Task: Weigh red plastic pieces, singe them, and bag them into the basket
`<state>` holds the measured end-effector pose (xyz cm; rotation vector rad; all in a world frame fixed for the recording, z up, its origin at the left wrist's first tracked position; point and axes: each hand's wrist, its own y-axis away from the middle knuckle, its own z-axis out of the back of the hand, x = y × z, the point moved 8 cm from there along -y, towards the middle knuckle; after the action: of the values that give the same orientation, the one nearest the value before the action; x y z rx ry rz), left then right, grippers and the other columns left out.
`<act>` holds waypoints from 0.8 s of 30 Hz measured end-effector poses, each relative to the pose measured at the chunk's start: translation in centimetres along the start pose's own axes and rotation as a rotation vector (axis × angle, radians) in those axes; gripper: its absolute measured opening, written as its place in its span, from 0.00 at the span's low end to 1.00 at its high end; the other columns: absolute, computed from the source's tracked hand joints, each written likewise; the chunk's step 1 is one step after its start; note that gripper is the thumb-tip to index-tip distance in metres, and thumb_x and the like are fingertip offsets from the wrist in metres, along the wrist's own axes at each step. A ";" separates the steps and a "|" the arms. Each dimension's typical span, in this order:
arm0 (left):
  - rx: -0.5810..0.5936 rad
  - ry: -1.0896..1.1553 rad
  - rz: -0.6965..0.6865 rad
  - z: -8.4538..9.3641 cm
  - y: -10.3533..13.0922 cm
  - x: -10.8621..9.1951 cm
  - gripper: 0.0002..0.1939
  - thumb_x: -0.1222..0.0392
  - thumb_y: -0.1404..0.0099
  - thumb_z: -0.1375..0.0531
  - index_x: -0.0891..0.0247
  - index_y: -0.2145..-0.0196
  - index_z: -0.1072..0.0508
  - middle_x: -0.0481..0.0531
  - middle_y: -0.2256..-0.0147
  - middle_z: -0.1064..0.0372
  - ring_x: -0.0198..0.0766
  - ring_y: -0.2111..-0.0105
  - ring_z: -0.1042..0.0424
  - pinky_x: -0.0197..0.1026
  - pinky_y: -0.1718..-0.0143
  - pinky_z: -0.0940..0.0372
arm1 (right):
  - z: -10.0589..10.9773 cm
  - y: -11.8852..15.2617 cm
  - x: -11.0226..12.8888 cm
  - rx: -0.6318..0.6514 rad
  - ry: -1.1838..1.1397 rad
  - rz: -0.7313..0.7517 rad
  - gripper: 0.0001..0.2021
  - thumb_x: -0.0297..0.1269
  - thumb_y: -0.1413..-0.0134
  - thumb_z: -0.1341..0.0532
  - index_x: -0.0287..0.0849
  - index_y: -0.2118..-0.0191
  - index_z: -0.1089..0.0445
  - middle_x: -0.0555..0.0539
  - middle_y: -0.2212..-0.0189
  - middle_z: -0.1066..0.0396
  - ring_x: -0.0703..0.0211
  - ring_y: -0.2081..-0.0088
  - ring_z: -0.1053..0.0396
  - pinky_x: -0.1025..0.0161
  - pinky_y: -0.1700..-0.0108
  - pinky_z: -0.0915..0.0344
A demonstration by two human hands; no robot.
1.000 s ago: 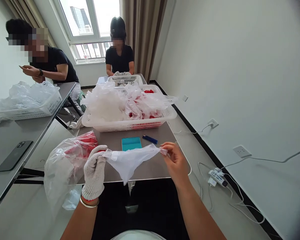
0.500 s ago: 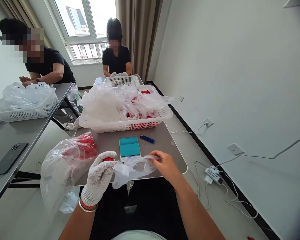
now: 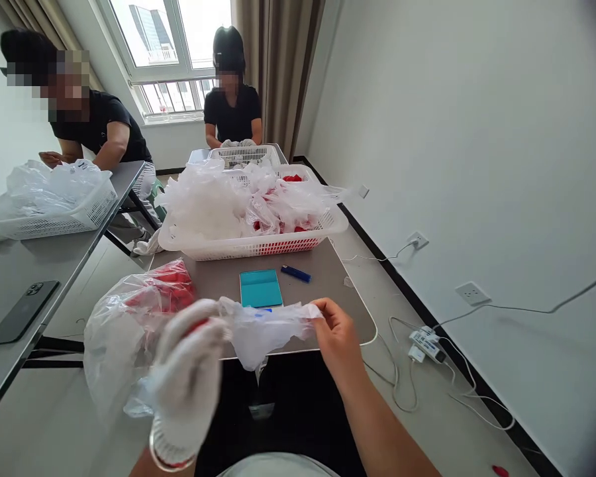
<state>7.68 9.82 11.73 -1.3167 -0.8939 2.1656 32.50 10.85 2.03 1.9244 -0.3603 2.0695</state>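
Note:
A thin clear plastic bag (image 3: 265,331) is stretched between my two hands above the table's front edge. My left hand (image 3: 189,371), in a white knit glove and blurred by motion, is closed on the bag's left end; a bit of red shows at its fingers. My bare right hand (image 3: 335,331) pinches the bag's right end. Just behind the bag lies a scale with a teal top (image 3: 260,289), and a dark blue lighter (image 3: 296,273) is to its right. Left of my gloved hand, a large clear bag (image 3: 124,324) with red items hangs over the table's left edge.
A white basket (image 3: 228,250) heaped with plastic bags and red items stands behind the scale. On the left table (image 3: 87,255) are another basket (image 3: 62,222) and a phone (image 3: 24,311). Two people sit beyond. Cables and a power strip (image 3: 427,344) lie on the floor at right.
My gloved left hand has moved down and toward me, and is now blurred. The bag is spread wider and higher. My right hand has shifted slightly right.

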 end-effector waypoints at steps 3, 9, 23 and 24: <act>0.410 0.039 -0.166 -5.7 0.8 -2.2 0.24 0.72 0.35 0.43 0.53 0.43 0.30 0.55 0.49 0.27 0.43 0.50 0.26 0.47 0.50 0.28 | -1.5 1.3 1.2 0.066 -0.028 0.045 0.13 0.47 0.45 0.43 0.45 0.75 0.35 0.52 0.79 0.36 0.61 0.76 0.40 0.66 0.74 0.42; 0.677 0.179 -0.053 -10.7 1.6 0.1 0.21 0.73 0.35 0.47 0.57 0.47 0.30 0.55 0.51 0.26 0.41 0.52 0.26 0.43 0.49 0.30 | -2.4 1.9 1.6 0.166 -0.143 0.080 0.23 0.54 0.38 0.49 0.44 0.78 0.41 0.51 0.78 0.41 0.61 0.75 0.45 0.65 0.73 0.45; 0.444 0.208 0.331 -8.2 -1.1 1.9 0.12 0.68 0.35 0.44 0.62 0.56 0.25 0.53 0.56 0.24 0.38 0.58 0.25 0.41 0.54 0.30 | -2.0 1.8 0.3 0.122 -0.175 -0.045 0.22 0.56 0.42 0.42 0.42 0.58 0.23 0.50 0.76 0.37 0.64 0.76 0.44 0.66 0.75 0.47; 0.501 0.214 0.289 -8.7 -1.1 1.2 0.11 0.69 0.35 0.44 0.62 0.58 0.25 0.52 0.58 0.24 0.37 0.59 0.25 0.40 0.54 0.31 | -2.3 1.8 0.4 0.144 -0.194 -0.013 0.25 0.58 0.41 0.43 0.41 0.54 0.24 0.51 0.77 0.38 0.64 0.76 0.45 0.66 0.75 0.47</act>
<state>15.04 13.96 8.90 -1.4336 -0.0640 2.1995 29.65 10.03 2.31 2.2134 -0.2446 1.9538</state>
